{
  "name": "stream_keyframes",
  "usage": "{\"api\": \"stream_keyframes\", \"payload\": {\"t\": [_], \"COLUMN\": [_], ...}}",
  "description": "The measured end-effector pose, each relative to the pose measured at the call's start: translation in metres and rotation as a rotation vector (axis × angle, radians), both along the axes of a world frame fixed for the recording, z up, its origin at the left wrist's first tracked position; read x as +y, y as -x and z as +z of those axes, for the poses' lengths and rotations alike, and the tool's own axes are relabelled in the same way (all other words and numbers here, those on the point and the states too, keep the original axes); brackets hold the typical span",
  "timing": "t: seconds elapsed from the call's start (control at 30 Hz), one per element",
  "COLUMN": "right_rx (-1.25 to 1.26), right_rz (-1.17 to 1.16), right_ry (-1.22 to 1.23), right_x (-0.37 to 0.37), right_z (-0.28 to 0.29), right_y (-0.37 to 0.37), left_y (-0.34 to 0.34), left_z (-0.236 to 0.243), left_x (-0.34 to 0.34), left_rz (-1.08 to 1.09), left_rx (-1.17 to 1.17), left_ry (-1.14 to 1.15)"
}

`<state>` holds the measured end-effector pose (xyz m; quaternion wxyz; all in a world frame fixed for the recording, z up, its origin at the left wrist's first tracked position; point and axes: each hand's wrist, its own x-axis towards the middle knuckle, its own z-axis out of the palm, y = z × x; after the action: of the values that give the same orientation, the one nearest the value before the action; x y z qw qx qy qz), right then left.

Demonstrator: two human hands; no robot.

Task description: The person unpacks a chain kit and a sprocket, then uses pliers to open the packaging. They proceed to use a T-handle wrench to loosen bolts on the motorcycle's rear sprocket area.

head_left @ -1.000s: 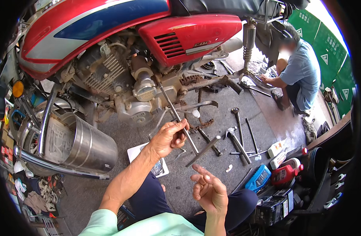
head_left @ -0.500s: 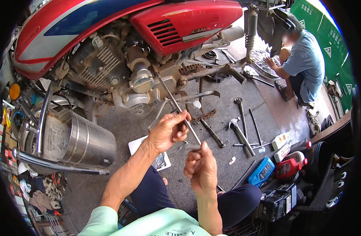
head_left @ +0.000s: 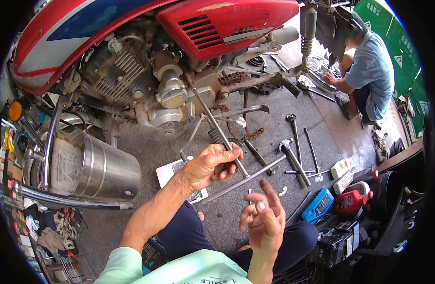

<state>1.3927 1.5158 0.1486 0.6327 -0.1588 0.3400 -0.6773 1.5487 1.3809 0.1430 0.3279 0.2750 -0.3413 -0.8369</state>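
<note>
My left hand (head_left: pixel 209 166) is closed round the shaft of a long steel T-handle wrench (head_left: pixel 211 119), just short of its crossbar. The shaft slants up and away, and its far end meets the side of the dirty engine (head_left: pixel 172 124), where the contact spot is hard to make out. My right hand (head_left: pixel 264 221) is off the tool, just below the crossbar, with its fingers apart and nothing in them. Above the engine is the motorcycle's red side panel (head_left: pixel 269 21).
A hammer (head_left: pixel 295 163), a ratchet wrench (head_left: pixel 294 135) and bars lie on the floor to the right. A steel drum (head_left: pixel 103 165) stands left. Bottles, including a blue one (head_left: pixel 318 206), are at the right. A co-worker (head_left: pixel 369 71) crouches by a wheel at far right.
My right hand has let go of the crossbar and moved down and right, its fingers opening. The crossbar has turned, and my left hand has slid down the shaft toward it.
</note>
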Motion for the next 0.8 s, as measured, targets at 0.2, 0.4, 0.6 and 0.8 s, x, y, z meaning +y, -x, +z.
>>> {"api": "stream_keyframes", "payload": {"t": [0.2, 0.4, 0.6, 0.8], "right_rx": [-0.217, 1.515, 1.303, 0.806], "right_rz": [0.296, -0.246, -0.445, -0.322], "right_ry": [0.249, 0.425, 0.395, 0.134], "right_x": [-0.007, 0.005, 0.002, 0.006], "right_z": [0.001, 0.002, 0.0, -0.017], "right_y": [-0.004, -0.003, 0.01, 0.006], "left_y": [0.001, -0.004, -0.006, -0.006], "left_z": [0.0, 0.0, 0.0, -0.002], "left_x": [-0.001, -0.003, -0.005, -0.006], "left_rz": [-0.005, 0.029, 0.056, 0.066], "left_rx": [0.005, -0.002, -0.031, -0.038], "left_ry": [-0.007, 0.013, 0.008, 0.005]}}
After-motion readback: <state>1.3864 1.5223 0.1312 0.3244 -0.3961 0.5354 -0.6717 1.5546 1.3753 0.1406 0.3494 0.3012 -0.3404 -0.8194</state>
